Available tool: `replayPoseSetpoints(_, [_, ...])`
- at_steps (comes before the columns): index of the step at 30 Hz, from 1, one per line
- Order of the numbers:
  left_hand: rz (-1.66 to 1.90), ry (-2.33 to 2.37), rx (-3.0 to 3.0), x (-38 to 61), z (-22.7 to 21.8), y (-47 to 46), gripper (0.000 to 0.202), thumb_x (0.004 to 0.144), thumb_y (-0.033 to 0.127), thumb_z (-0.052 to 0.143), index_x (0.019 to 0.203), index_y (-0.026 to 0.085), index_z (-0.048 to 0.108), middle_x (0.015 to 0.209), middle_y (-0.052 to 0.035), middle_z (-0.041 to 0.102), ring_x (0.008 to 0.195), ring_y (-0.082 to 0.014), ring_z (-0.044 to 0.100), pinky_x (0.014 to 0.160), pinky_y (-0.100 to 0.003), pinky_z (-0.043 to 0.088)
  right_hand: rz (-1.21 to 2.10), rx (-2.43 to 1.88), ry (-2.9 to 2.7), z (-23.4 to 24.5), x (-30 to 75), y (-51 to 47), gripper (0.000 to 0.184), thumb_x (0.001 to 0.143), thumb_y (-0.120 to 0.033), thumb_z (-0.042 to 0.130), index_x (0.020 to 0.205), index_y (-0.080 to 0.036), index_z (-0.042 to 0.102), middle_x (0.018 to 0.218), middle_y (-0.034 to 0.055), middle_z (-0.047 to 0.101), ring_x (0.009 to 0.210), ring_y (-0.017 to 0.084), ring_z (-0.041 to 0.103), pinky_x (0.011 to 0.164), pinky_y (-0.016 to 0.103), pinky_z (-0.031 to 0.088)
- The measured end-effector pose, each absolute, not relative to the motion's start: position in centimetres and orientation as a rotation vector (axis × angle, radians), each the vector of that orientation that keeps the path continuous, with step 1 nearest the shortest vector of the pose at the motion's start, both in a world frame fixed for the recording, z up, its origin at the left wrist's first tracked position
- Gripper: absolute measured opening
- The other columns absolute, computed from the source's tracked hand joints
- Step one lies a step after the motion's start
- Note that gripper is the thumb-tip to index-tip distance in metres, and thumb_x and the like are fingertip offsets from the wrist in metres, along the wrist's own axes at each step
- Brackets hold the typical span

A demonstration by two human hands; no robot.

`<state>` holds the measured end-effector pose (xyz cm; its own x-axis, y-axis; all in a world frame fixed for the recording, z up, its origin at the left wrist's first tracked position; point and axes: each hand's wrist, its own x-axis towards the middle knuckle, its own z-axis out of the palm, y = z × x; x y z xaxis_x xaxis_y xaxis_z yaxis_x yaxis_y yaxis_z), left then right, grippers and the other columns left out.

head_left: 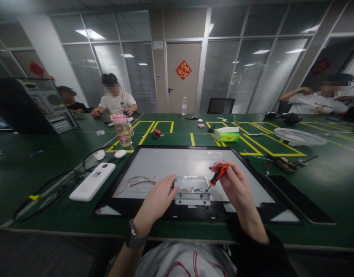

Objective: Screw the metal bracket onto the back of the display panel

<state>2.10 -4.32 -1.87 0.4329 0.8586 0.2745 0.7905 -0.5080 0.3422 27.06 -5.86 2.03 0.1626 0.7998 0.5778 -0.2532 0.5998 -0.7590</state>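
Note:
A monitor (154, 165) lies face down on the green table, its grey metal back up inside a black frame. A small metal circuit housing (192, 190) sits near its front edge, with thin coloured wires (136, 181) running left. My left hand (158, 200) rests on the panel, fingers touching the housing's left side. My right hand (237, 184) grips an orange-and-black screwdriver (217, 175), tip down at the housing's right corner.
A white power bank (92, 181) and black cables (50, 190) lie left. A pink bottle (123, 129), tissue box (226, 134), white fan grille (295, 135), black phone (299, 198) and a computer case (35, 104) stand around. People sit at the far left and right.

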Motion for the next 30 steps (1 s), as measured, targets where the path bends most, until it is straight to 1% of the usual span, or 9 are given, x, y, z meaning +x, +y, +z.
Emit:
replayPoseSetpoints(2, [0.612,1.462,2.519,2.11,-1.74,-4.37,0.045,0.102,0.040,0.037,0.138,0.014,0.048,0.141,-0.0117,0.054,0.131,-0.0233,0.050,0.111,-0.041,0.037,0.783,-0.550,-1.173,1.87,27.17,-5.76,0.011,0.084,-0.038,0.069,0.087,-0.027,0.070,0.090,0.0027,0.065,0.087,0.019,0.064,0.085,0.039,0.055])
replayPoseSetpoints(4, [0.595,1.461,2.516,2.13,-1.61,-4.41,0.046,0.102,0.039,0.036,0.138,0.014,0.048,0.142,-0.0120,0.054,0.131,-0.0236,0.049,0.112,-0.041,0.037,0.764,-0.556,-1.183,1.77,27.25,-5.71,0.011,0.084,-0.037,0.069,0.088,-0.028,0.070,0.088,0.0024,0.065,0.085,0.018,0.064,0.083,0.038,0.056])
replayPoseSetpoints(8, [0.601,1.468,2.506,2.19,-1.56,-4.38,0.046,0.102,0.040,0.037,0.139,0.015,0.048,0.142,-0.0118,0.054,0.131,-0.0238,0.050,0.112,-0.042,0.037,0.786,-0.608,-1.197,2.02,27.11,-5.87,0.022,0.092,-0.039,0.058,0.105,-0.026,0.069,0.086,0.0055,0.069,0.081,0.020,0.067,0.074,0.038,0.057])
replayPoseSetpoints(12, [0.603,1.476,2.500,2.19,-1.70,-4.32,0.046,0.101,0.040,0.038,0.139,0.015,0.048,0.141,-0.0118,0.054,0.131,-0.0243,0.050,0.111,-0.042,0.037,0.827,-0.622,-1.201,2.12,26.93,-5.95,0.029,0.092,-0.039,0.057,0.115,-0.024,0.066,0.097,0.0082,0.072,0.085,0.022,0.069,0.077,0.040,0.056])
replayPoseSetpoints(18, [0.617,1.464,2.503,2.17,-1.71,-4.40,0.046,0.102,0.040,0.038,0.138,0.014,0.048,0.141,-0.0115,0.054,0.131,-0.0234,0.050,0.112,-0.041,0.037,0.639,-0.739,-1.135,1.36,27.36,-5.60,0.019,0.076,-0.033,0.077,0.094,-0.027,0.072,0.089,0.0011,0.066,0.079,0.016,0.063,0.072,0.030,0.053])
replayPoseSetpoints(22, [0.610,1.466,2.506,2.25,-1.49,-4.43,0.045,0.101,0.039,0.037,0.138,0.014,0.048,0.141,-0.0123,0.055,0.129,-0.0242,0.051,0.111,-0.043,0.038,0.703,-0.728,-1.141,1.34,27.40,-5.66,0.025,0.088,-0.039,0.062,0.108,-0.026,0.071,0.098,0.0056,0.068,0.085,0.019,0.065,0.079,0.036,0.053])
replayPoseSetpoints(24, [0.606,1.460,2.508,2.27,-1.41,-4.44,0.044,0.101,0.039,0.037,0.137,0.015,0.048,0.140,-0.0124,0.055,0.129,-0.0244,0.051,0.111,-0.044,0.038,0.728,-0.708,-1.155,1.47,27.32,-5.74,0.024,0.088,-0.038,0.062,0.108,-0.026,0.071,0.095,0.0057,0.069,0.085,0.020,0.066,0.079,0.037,0.053])
replayPoseSetpoints(28, [0.606,1.456,2.498,2.22,-1.47,-4.43,0.044,0.101,0.039,0.037,0.138,0.016,0.048,0.141,-0.0116,0.055,0.130,-0.0242,0.051,0.111,-0.043,0.037,0.688,-0.635,-1.140,1.75,27.29,-5.73,0.009,0.078,-0.031,0.075,0.085,-0.027,0.073,0.085,0.0024,0.063,0.081,0.018,0.062,0.074,0.033,0.053])
replayPoseSetpoints(30, [0.610,1.460,2.491,2.20,-1.51,-4.42,0.044,0.101,0.039,0.037,0.138,0.016,0.048,0.141,-0.0115,0.055,0.129,-0.0239,0.051,0.111,-0.043,0.037,0.700,-0.579,-1.116,1.80,27.35,-5.65,0.008,0.075,-0.032,0.077,0.078,-0.027,0.073,0.083,0.0015,0.061,0.080,0.017,0.061,0.073,0.033,0.054])
